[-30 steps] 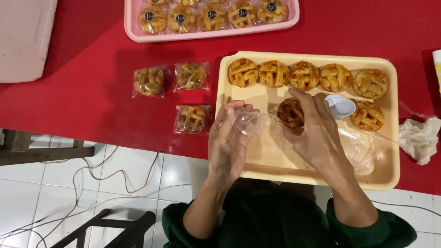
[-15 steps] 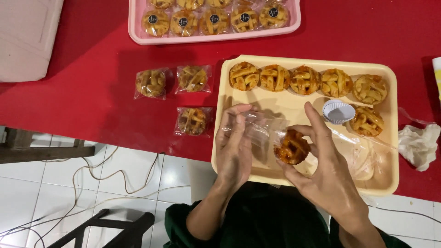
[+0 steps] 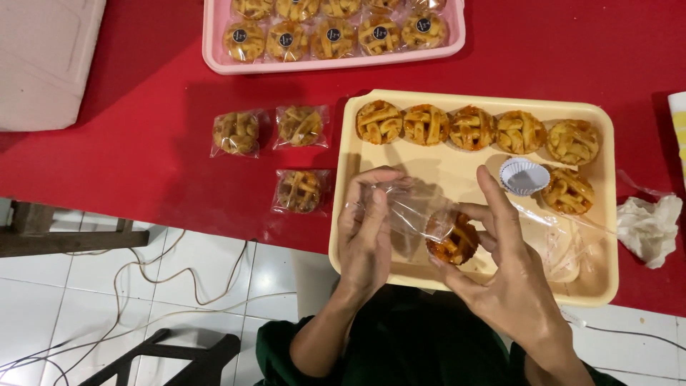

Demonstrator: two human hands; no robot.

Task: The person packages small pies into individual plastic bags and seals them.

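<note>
My left hand (image 3: 368, 229) pinches the open end of a small clear plastic bag (image 3: 411, 207) over the cream tray (image 3: 607, 214). My right hand (image 3: 507, 275) holds a lattice-topped tart (image 3: 452, 239) at the bag's mouth, partly inside it. Both hands hover above the tray's near half. Several unwrapped lattice tarts (image 3: 471, 127) lie in a row along the tray's far side, one more (image 3: 567, 190) sits below them next to an empty white paper cup (image 3: 524, 176).
Three bagged tarts (image 3: 300, 126) lie on the red tablecloth left of the tray. A pink tray (image 3: 214, 53) of stickered tarts stands at the back. Loose clear bags (image 3: 564, 239) lie in the cream tray; a crumpled tissue (image 3: 649, 227) at right. The table edge and cables are below.
My right hand has carried the tart from the tray's middle down toward me and into the mouth of the bag held by my left hand.
</note>
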